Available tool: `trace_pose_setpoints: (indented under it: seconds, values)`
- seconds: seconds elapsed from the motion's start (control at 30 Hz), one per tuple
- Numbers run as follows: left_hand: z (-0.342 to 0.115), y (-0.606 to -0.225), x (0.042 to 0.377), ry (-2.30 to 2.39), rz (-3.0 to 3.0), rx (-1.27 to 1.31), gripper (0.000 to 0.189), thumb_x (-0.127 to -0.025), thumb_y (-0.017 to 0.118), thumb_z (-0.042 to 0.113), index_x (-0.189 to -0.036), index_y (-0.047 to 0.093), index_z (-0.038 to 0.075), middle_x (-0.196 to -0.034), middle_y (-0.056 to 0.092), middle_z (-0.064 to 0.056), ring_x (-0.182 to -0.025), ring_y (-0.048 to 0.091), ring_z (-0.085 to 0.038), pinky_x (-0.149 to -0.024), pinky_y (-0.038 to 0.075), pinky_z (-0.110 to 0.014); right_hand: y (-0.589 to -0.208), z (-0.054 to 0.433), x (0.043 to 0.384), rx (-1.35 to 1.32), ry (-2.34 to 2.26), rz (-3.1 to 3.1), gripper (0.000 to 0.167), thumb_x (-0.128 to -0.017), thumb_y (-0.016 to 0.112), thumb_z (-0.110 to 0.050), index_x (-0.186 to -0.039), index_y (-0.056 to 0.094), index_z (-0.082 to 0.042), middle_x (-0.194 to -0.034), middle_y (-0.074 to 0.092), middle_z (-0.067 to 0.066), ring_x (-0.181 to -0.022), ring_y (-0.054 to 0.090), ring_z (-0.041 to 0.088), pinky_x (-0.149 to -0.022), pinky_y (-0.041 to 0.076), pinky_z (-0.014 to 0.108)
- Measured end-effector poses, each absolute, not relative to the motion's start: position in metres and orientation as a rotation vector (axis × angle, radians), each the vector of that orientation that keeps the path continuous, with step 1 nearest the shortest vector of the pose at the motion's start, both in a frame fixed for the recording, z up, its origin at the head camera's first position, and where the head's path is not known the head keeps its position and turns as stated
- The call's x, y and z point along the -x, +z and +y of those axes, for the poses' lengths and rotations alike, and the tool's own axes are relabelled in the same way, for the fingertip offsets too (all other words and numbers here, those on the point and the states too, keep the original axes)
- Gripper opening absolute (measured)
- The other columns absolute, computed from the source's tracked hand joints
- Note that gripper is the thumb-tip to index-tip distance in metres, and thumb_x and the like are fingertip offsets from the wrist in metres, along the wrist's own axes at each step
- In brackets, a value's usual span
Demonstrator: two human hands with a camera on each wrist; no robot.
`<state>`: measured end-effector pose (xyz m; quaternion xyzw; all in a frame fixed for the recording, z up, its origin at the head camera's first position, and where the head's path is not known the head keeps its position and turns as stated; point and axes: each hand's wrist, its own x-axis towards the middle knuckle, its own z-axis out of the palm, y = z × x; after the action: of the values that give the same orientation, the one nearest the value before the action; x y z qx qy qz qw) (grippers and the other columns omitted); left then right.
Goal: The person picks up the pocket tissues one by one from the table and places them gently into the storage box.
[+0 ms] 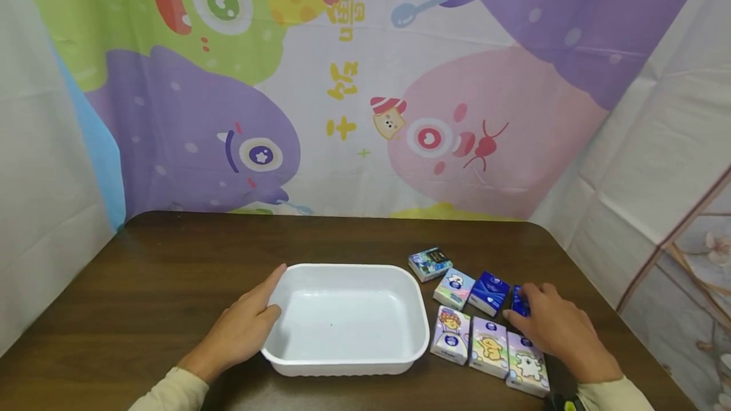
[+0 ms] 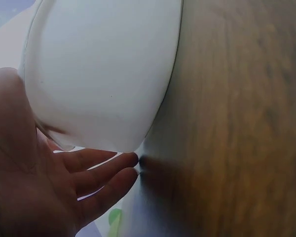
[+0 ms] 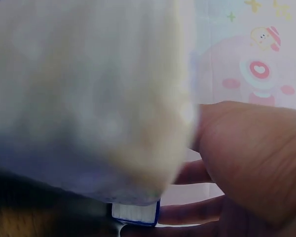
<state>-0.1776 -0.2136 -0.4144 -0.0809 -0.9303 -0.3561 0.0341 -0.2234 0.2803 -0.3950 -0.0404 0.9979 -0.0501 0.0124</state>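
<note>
A white rectangular plastic basin (image 1: 342,370) sits at the middle front of the table. My left hand (image 1: 242,335) holds its left side, thumb over the rim and fingers stretched along the outer wall; in the left wrist view the fingertips (image 2: 130,160) are down by the tabletop. On the right, my right hand (image 1: 551,322) grips a dark blue tissue pack (image 1: 518,302), partly hidden under the fingers. In the right wrist view this pack (image 3: 134,213) shows its white side against the fingers, behind a large blurred pack (image 3: 89,98) close to the camera.
Beside the basin lie another dark blue pack (image 1: 489,293), a pastel pack (image 1: 454,288) and a dark patterned pack (image 1: 431,264). Nearer are three cartoon packs: one girl-printed (image 1: 451,335), one yellow-figured (image 1: 489,347), one white-figured (image 1: 528,365). A printed curtain (image 1: 342,176) hangs behind the table.
</note>
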Motion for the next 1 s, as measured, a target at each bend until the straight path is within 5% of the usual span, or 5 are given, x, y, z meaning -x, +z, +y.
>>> trace_pose_setpoints:
  seconds: [0.4,1.0]
  values:
    - [-0.2129,-0.4161,0.1799,-1.110,-2.863,0.220,0.062,-0.100,0.044,0.014,-0.160,0.028,0.019,-0.158,0.037,-0.011,-0.140,0.040,-0.036,-0.104,0.033,-0.065,-0.3970,0.2826,0.2251,0.091,-0.196,3.066,0.078,-0.090,0.068,-0.048,-0.140,0.047,0.007,-0.141,0.043,0.036,-0.118,0.049,0.059,-0.084,0.042,0.072]
    - [-0.2125,-0.4176,0.1801,-1.092,-2.863,0.215,0.062,-0.100,0.045,0.016,-0.160,0.029,0.018,-0.157,0.038,-0.010,-0.139,0.040,-0.037,-0.104,0.033,-0.065,-0.3960,0.2830,0.2259,0.071,-0.222,3.068,0.080,-0.088,0.070,-0.051,-0.139,0.048,0.007,-0.138,0.045,0.037,-0.122,0.046,0.058,-0.086,0.041,0.071]
